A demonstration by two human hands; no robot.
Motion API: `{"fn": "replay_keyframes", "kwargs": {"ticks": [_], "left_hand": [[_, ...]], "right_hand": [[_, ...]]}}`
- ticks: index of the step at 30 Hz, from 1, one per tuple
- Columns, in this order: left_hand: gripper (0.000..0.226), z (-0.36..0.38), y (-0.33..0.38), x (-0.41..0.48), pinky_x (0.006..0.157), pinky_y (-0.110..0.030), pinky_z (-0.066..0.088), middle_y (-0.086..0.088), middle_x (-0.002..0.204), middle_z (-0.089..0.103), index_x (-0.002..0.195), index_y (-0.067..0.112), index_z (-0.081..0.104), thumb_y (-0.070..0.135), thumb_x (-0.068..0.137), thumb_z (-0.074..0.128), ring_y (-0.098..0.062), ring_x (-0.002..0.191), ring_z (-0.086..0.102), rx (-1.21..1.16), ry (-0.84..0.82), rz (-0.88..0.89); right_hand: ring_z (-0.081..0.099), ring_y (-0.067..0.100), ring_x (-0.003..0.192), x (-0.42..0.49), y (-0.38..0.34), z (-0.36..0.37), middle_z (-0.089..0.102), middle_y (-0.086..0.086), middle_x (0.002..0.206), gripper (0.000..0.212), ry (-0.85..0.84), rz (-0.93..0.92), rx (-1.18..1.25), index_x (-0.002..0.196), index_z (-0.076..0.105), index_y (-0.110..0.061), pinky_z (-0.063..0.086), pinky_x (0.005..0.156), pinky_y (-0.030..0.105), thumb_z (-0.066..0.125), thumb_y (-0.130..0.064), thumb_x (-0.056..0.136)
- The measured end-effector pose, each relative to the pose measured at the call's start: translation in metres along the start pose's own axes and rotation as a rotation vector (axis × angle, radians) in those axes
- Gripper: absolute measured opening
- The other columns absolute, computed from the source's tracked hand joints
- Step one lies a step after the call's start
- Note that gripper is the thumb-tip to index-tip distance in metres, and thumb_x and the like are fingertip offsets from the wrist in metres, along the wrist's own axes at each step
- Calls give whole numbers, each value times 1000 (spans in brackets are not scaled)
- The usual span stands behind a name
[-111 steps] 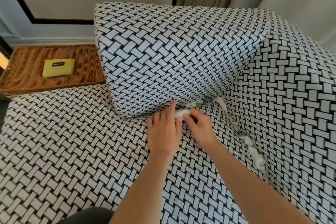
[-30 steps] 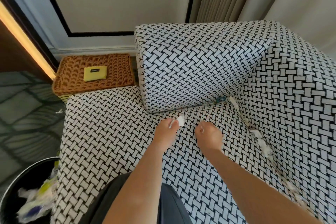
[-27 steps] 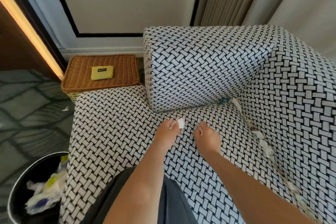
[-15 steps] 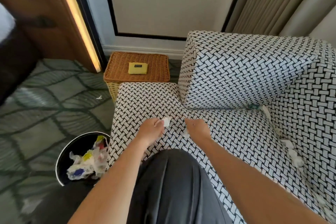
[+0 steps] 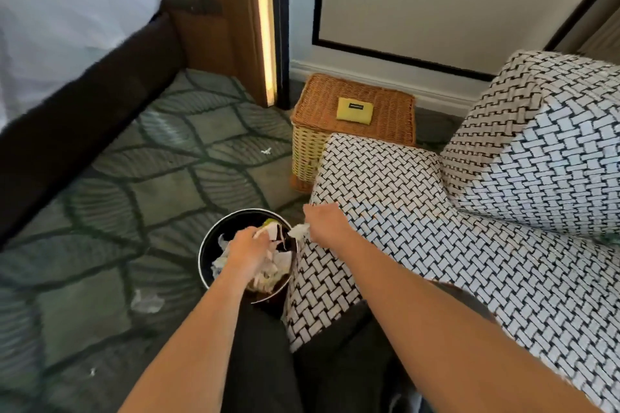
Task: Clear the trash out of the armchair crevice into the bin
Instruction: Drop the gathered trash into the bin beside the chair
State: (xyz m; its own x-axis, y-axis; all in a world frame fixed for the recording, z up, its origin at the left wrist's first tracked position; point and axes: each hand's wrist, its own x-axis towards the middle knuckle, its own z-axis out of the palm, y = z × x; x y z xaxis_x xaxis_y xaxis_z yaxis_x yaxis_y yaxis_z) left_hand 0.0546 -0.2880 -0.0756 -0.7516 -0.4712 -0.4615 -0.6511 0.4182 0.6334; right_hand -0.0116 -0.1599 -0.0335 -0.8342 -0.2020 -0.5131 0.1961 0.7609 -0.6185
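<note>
Scraps (image 5: 298, 231), two; bin (image 5: 235, 224), one

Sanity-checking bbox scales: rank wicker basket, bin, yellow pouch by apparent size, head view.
1. wicker basket, partly hidden by the armchair
2. bin, close behind despite being nearer
3. yellow pouch, clearly smallest

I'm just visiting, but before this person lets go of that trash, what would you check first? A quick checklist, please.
1. Left hand over the bin: ok.
2. Left hand holds a scrap: cannot tell, fingers blur against the bin's trash.
3. Tissue scrap pinched in the right hand is inside the rim: cannot tell, it hangs at the bin's edge by the armchair.
4. Carpet free of dropped scraps: not ok, a crumpled scrap lies left of the bin.
5. Crevice emptied: cannot tell, its far part is out of view.
</note>
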Motion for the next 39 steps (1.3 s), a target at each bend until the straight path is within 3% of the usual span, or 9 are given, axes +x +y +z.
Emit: {"fn": "replay_keyframes", "kwargs": {"ticks": [4, 7, 11, 13, 16, 22, 25, 29, 39], "left_hand": [[33, -7, -26, 18, 67, -32, 33, -16, 83, 57, 75, 2, 53, 20, 97, 37, -35, 93, 55, -80, 80, -120], [39, -5, -32, 35, 88, -43, 48, -24, 117, 57, 121, -1, 53, 24, 97, 34, -40, 106, 55, -215, 79, -260], [47, -5, -41, 53, 96, -46, 45, -20, 135, 45, 142, 6, 33, 23, 98, 30, -38, 117, 47, -239, 15, -369], [49, -5, -44, 60, 99, -43, 43, -18, 140, 41, 145, 8, 27, 25, 99, 29, -36, 122, 44, -226, -3, -386], [46, -5, -47, 69, 101, -38, 38, -19, 139, 43, 141, 5, 33, 24, 99, 32, -35, 123, 44, -192, -31, -383], [26, -3, -35, 57, 78, -29, 36, -15, 95, 55, 79, 10, 51, 19, 98, 36, -31, 104, 53, -105, -63, -179], [25, 2, -15, 40, 73, -29, 35, -5, 92, 56, 96, 7, 59, 23, 97, 39, -22, 91, 51, -147, -45, -36], [21, 13, 8, 20, 89, -42, 46, -7, 91, 65, 88, 16, 63, 22, 94, 44, -25, 92, 60, -276, -31, 110], [24, 51, 97, -37, 81, -27, 40, -2, 101, 61, 103, 18, 57, 32, 97, 39, -18, 100, 57, -185, -167, 421]], "right_hand": [[52, 24, 68, 25, -19, 44, 50, 4, 65, 38, -44, 11, 107, 62, 47, -12, 46, 63, 30, 39, -29, 94], [49, 24, 75, 43, -23, 71, 51, 9, 79, 31, -69, 51, 130, 67, 49, -12, 40, 68, 34, 40, -31, 89], [51, 27, 83, 62, -16, 94, 56, 13, 87, 36, -76, 115, 144, 63, 48, -13, 43, 75, 36, 37, -28, 93], [55, 30, 102, 66, -18, 101, 60, 15, 111, 37, -180, 150, 192, 84, 60, -12, 45, 93, 39, 32, -33, 96], [46, 27, 121, 66, -21, 104, 47, 10, 134, 53, -276, 239, 246, 129, 49, -8, 35, 105, 37, 24, -42, 97], [52, 20, 87, 70, -17, 90, 56, 9, 101, 34, -128, 157, 405, 105, 59, -8, 43, 80, 31, 31, -26, 98], [55, 21, 103, 64, -15, 74, 59, 10, 111, 22, -112, 76, 551, 96, 59, -15, 47, 92, 35, 39, -22, 96], [57, 18, 98, 44, -9, 27, 56, 7, 105, 20, -123, -6, 688, 106, 55, -7, 51, 79, 26, 39, -15, 97], [60, 14, 84, -6, 90, -118, 60, 11, 108, 27, 38, -33, 352, 114, 56, -4, 52, 78, 28, 41, -21, 98]]}}
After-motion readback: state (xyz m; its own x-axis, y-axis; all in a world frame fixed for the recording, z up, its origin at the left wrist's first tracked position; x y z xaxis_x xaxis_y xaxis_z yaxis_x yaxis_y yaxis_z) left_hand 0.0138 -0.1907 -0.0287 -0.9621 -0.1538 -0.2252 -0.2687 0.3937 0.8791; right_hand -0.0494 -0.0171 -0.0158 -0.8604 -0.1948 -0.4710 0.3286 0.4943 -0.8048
